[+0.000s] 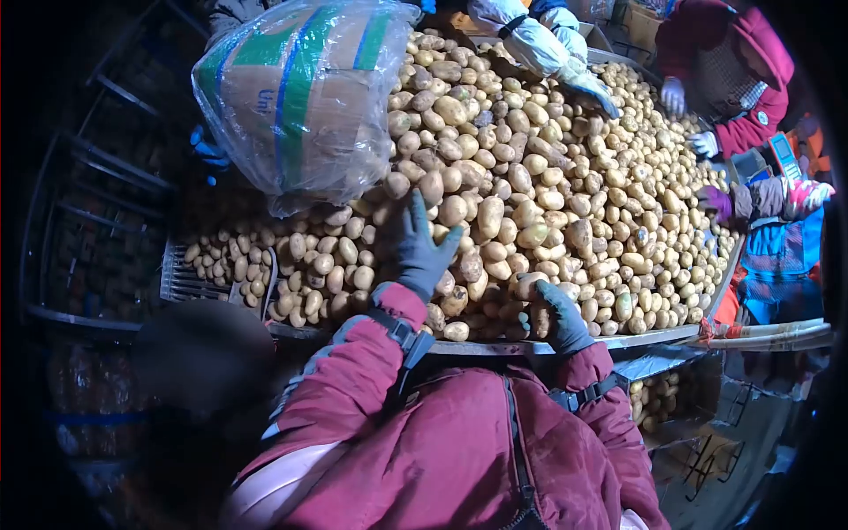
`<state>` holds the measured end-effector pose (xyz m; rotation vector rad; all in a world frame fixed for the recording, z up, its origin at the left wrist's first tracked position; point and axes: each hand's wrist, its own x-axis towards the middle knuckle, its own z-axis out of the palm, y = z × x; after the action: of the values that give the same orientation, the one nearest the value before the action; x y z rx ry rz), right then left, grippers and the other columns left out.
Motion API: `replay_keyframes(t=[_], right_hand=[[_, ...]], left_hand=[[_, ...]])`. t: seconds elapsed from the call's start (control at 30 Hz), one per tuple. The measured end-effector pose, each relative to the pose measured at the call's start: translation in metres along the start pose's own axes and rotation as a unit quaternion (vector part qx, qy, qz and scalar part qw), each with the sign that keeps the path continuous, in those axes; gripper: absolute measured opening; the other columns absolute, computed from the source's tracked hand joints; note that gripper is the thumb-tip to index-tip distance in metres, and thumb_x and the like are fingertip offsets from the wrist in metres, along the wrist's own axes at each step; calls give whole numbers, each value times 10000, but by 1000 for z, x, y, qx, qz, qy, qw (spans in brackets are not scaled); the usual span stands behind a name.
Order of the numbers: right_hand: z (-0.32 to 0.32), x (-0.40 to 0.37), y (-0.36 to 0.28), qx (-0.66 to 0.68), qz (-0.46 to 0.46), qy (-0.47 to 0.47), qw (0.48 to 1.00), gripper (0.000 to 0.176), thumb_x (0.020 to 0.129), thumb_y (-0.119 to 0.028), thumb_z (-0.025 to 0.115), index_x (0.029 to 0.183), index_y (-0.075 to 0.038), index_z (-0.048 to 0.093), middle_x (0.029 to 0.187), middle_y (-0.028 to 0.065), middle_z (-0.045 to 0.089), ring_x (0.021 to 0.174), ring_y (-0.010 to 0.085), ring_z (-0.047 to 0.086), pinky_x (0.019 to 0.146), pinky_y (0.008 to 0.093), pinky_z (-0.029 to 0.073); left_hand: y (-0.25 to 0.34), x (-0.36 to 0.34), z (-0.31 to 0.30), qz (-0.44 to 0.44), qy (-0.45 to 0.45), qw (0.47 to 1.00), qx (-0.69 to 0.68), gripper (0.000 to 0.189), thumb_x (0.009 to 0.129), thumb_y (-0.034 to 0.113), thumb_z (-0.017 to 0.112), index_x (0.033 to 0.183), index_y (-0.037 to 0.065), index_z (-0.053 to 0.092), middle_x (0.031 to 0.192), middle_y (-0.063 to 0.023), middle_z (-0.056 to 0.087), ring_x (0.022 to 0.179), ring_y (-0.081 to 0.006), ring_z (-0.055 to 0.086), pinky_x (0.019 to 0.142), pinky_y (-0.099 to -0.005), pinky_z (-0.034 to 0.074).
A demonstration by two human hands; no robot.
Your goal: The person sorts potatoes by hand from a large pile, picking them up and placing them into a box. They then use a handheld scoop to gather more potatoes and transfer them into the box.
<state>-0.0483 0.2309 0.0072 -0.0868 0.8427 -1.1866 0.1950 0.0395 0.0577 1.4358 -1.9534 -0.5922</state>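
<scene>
A broad heap of potatoes [491, 216] covers the sorting table in front of me. My left hand [418, 252], in a grey-blue glove, lies on the near-left side of the heap. Its thumb and fingers are spread, with the fingertips by a potato [431, 188]. At the near edge, my right hand [562, 320], gloved alike, curls round a potato [540, 320]. Another potato [527, 285] sits against its upper fingers. Part of what the right hand grips is hidden by the fingers.
A plastic-wrapped carton [309, 97] rests at the upper left. A metal rim [654, 337] borders the table. Gloved hands of other people [590, 88] work at the far and right sides. Below right stands a box with potatoes [655, 399]; a blue bag [782, 252] hangs at right.
</scene>
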Motion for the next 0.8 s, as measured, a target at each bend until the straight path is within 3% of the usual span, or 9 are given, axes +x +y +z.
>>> replay_keyframes(t=[0.1, 0.13, 0.2, 0.4, 0.5, 0.6, 0.63, 0.67, 0.8], right_hand=[[13, -3, 2, -10, -49, 43, 998, 424, 1001, -380, 638, 1221, -18, 613, 1028, 181, 717, 786, 258, 689, 648, 386, 583], [16, -7, 2, 5, -56, 49, 997, 443, 992, -380, 653, 1226, -5, 616, 1068, 184, 717, 796, 254, 691, 649, 378, 582], [-9, -3, 8, 13, -46, 34, 998, 464, 985, -382, 663, 1231, 8, 618, 1090, 179, 713, 799, 247, 690, 655, 359, 578], [-29, -18, 0, -15, -83, 25, 996, 524, 973, -436, 661, 1223, 23, 615, 1023, 181, 710, 783, 262, 678, 628, 329, 559], [-34, -35, -8, 59, -105, 75, 990, 452, 987, -423, 649, 1178, -13, 632, 992, 164, 705, 779, 250, 670, 625, 350, 556], [-54, -59, -19, 81, -159, 98, 979, 525, 1001, -434, 623, 1290, 5, 608, 1045, 147, 697, 725, 253, 651, 595, 355, 544], [-58, -71, -22, 122, -165, 41, 978, 611, 1001, -446, 613, 1387, 26, 561, 1072, 149, 696, 689, 252, 631, 549, 348, 510], [-59, -81, -24, 116, -186, 38, 975, 655, 995, -450, 616, 1426, 36, 525, 1120, 151, 693, 677, 249, 615, 516, 339, 477], [-101, -96, -8, 164, -226, 92, 956, 658, 996, -443, 624, 1430, 38, 510, 1156, 171, 689, 681, 233, 623, 519, 322, 484]], left_hand=[[9, 3, 35, 126, 112, 969, 179, 905, 814, 517, 796, 1509, 45, 459, 1536, -209, 432, 1396, -442, 413, 1170, -550, 357], [-38, 23, 76, 35, 13, 997, -71, 877, 802, 517, 800, 1477, 44, 500, 1535, -179, 446, 1420, -421, 382, 1192, -556, 322], [-19, 25, 77, 188, 61, 957, 214, 877, 802, 523, 795, 1484, 59, 498, 1531, -173, 453, 1432, -422, 359, 1205, -557, 300], [31, 39, 110, 223, 24, 962, 155, 970, 821, 555, 752, 1605, 155, 346, 1628, -174, 310, 1467, -509, 239, 1232, -605, 211], [48, 39, 94, 203, -149, 956, 148, 953, 843, 560, 736, 1598, 122, 354, 1642, -180, 328, 1503, -537, 158, 1259, -583, 167], [7, 36, 92, 305, -99, 927, 194, 878, 854, 538, 752, 1544, 95, 440, 1590, -218, 398, 1474, -498, 265, 1237, -563, 232], [2, 34, 82, 199, -162, 961, 98, 824, 864, 463, 773, 1529, 91, 462, 1576, -220, 416, 1456, -466, 332, 1231, -544, 257], [12, 25, 54, 291, -124, 940, 128, 762, 883, 364, 779, 1522, 88, 471, 1565, -224, 430, 1443, -444, 376, 1227, -526, 278], [3, 3, 21, 300, -124, 931, 169, 775, 889, 273, 754, 1558, 78, 417, 1570, -237, 412, 1467, -426, 357, 1238, -519, 264]])
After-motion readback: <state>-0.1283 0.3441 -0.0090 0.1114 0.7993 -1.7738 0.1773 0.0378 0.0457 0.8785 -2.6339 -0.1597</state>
